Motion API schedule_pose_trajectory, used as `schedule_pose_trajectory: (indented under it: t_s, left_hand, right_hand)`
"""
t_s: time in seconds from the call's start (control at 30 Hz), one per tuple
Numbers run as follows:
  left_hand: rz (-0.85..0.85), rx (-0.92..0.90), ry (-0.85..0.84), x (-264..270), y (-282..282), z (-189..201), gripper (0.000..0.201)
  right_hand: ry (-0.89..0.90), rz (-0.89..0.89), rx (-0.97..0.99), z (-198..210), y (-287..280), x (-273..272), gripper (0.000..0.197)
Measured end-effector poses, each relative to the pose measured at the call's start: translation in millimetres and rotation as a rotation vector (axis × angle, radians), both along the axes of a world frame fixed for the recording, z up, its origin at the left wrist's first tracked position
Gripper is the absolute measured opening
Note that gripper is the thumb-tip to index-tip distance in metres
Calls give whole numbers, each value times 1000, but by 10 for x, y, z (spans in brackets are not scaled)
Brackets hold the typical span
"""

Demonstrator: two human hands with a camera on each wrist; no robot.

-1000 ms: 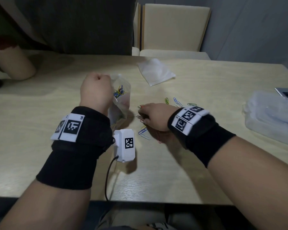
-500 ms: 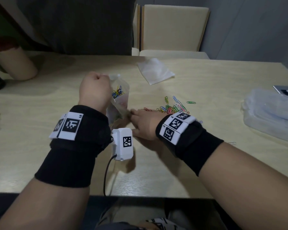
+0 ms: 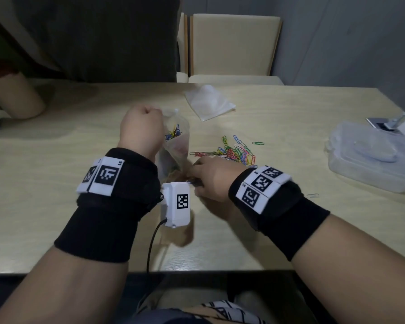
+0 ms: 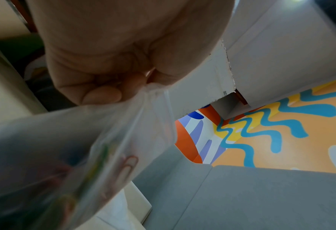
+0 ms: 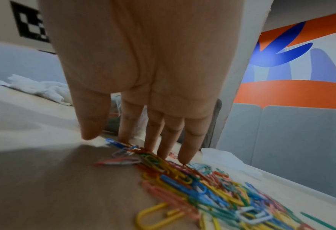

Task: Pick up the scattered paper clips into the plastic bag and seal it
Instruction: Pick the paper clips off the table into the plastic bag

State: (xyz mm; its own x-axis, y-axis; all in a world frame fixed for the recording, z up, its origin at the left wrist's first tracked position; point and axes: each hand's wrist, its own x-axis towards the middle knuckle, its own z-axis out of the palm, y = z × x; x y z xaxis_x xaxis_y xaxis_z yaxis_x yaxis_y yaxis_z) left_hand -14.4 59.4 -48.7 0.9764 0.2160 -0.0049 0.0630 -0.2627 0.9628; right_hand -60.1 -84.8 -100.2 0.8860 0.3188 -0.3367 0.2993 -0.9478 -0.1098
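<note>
Over the last second the right hand (image 3: 214, 181) has slid from the heap of coloured wire paper clips (image 3: 235, 153) toward the table's near edge and the clear plastic bag (image 3: 176, 146), uncovering the heap. Its straight fingers (image 5: 164, 140) press flat on the nearest clips, seemingly raking a batch bagward. The left hand (image 3: 142, 130) pinches the bag's top, holding it upright mid-table, already part-filled.

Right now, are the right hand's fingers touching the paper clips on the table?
Touching. The right wrist view shows the right hand's straight fingers with their tips pressed down on the pile of paper clips.
</note>
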Motion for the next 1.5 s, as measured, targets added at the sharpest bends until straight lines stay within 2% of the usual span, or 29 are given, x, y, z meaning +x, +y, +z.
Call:
schedule_pose_trajectory:
  t_s: [0.1, 0.2, 0.3, 0.37, 0.47, 0.53, 0.6, 0.67, 0.83, 0.9, 0.97, 1.07, 1.13, 1.2, 1.4, 1.5]
  left_hand:
    - [-2, 9, 11, -5, -30, -13, 24]
    - [9, 41, 24, -8, 9, 48, 16]
    - [30, 79, 26, 25, 106, 99, 14]
    - [43, 90, 33, 45, 179, 105, 15]
    - [89, 83, 48, 44, 251, 103, 18]
    - [122, 77, 48, 26, 284, 102, 22]
    - [148, 67, 48, 10, 334, 92, 24]
    - [174, 46, 47, 11, 402, 80, 24]
    - [197, 25, 53, 61, 511, 65, 21]
    - [182, 27, 49, 93, 513, 38, 21]
    - [157, 36, 53, 115, 499, 2, 22]
    - [130, 67, 60, 137, 462, -30, 22]
    - [95, 74, 60, 130, 421, -26, 20]
    - [65, 65, 49, 133, 368, -37, 17]
    - [-33, 36, 17, 91, 150, -115, 22]
    - [-81, -3, 15, 41, -18, -120, 20]
  right_hand:
    - [9, -28, -4, -9, -40, 7, 40]
    - [18, -70, -37, 69, -154, 16, 31]
    - [-63, -98, -74, 104, -188, 37, 29]
    - [-120, -108, -19, 97, -133, 81, 36]
    - [-94, -87, 37, 75, 4, 220, 61]
    - [-34, -73, 22, 63, 90, 294, 77]
    - [-21, -60, -26, 15, 147, 320, 80]
    - [-41, -56, -54, -17, 168, 306, 71]
    - [-44, -89, -58, 39, 39, 271, 34]
    - [-43, -117, -63, 62, -1, 272, 31]
    - [-26, -152, -45, 95, 1, 248, 44]
    - [16, -212, -56, 112, 5, 189, 82]
    - [58, -287, -87, 85, -25, 177, 88]
    - [59, -339, -102, 79, -78, 176, 80]
    - [-70, -341, -122, 130, -201, 175, 34]
    - [-101, -309, -120, 139, -262, 165, 30]
